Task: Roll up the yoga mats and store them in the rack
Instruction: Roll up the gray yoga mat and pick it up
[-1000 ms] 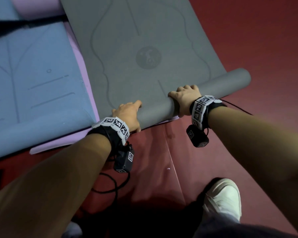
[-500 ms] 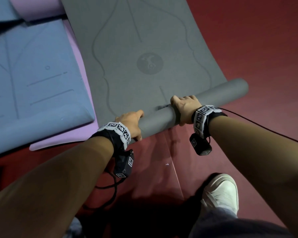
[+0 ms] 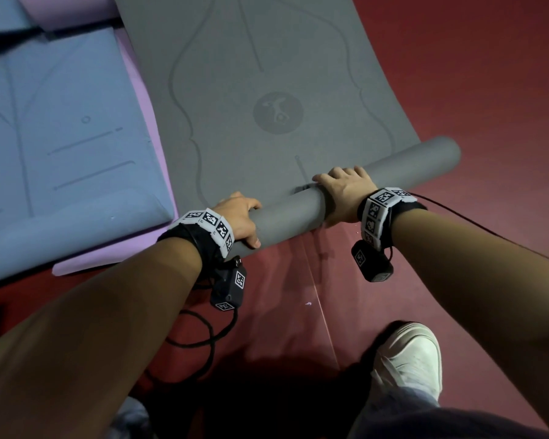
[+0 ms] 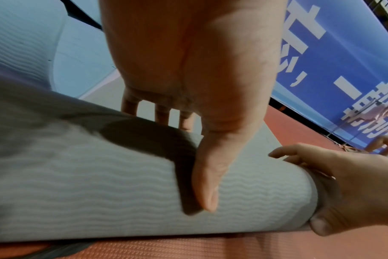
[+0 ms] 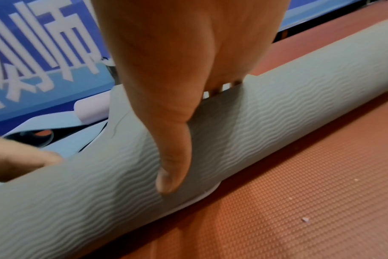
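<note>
A grey yoga mat [image 3: 267, 68] lies on the red floor, its near end wound into a roll [image 3: 409, 163] that runs aslant from lower left to upper right. My left hand [image 3: 240, 217] holds the roll's left end, fingers over the top and thumb [image 4: 206, 175] on the near side. My right hand [image 3: 343, 193] grips the roll's middle the same way, thumb [image 5: 173, 157] down the near face. The roll's wavy ribbed skin [image 4: 100, 192] [image 5: 288, 113] shows in both wrist views. A round logo [image 3: 278, 112] sits on the flat part just beyond the roll. No rack is in view.
To the left a blue mat [image 3: 61, 137] lies over a purple mat [image 3: 86, 264], its near end partly rolled. Red textured floor [image 3: 488, 90] spreads right and toward me. My white shoe [image 3: 406, 356] stands behind the roll. A blue banner [image 4: 321, 70] lines the far wall.
Both hands have stayed on the grey roll in nearly the same grip. The roll has crept only slightly toward the round logo, and the head view has shifted a little.
</note>
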